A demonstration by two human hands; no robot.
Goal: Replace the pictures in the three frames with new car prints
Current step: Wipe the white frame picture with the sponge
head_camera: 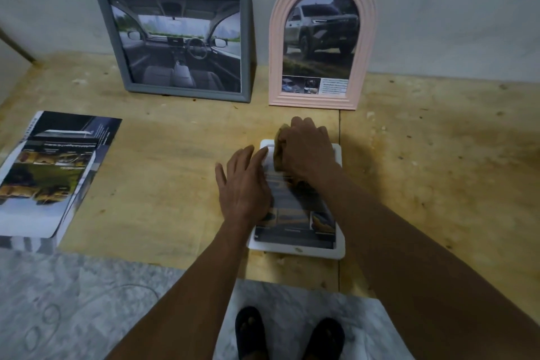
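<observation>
Head view, looking down at a plywood bench top (163, 184) set against a grey wall.

White rectangular frame (339, 248) lies flat on the plywood in front of me, long side running away from me. A car print (295, 222) lies on its face, with small inset photos and a dark caption band at the near end.

Left hand (245, 184): open, fingers spread, palm down, resting on the left edge of the white frame and the print. Nothing gripped.

Right hand (306, 149): closed around a brownish-yellow wad (279, 152), pressed down at the far end of the white frame. I cannot tell what the wad is; it is blurred.

Grey rectangular frame (175, 38) stands leaning on the wall, far left; it shows a car interior with dashboard and steering wheel. Pink arched frame (321, 38) leans on the wall just to its right, apart from it; it shows an SUV, with small photos and a text box at the bottom.

Stack of car brochure sheets (52, 172) lies flat at the left, well apart from the white frame.

My feet in dark sandals (289, 336) show below the bench edge, on a marbled floor.
</observation>
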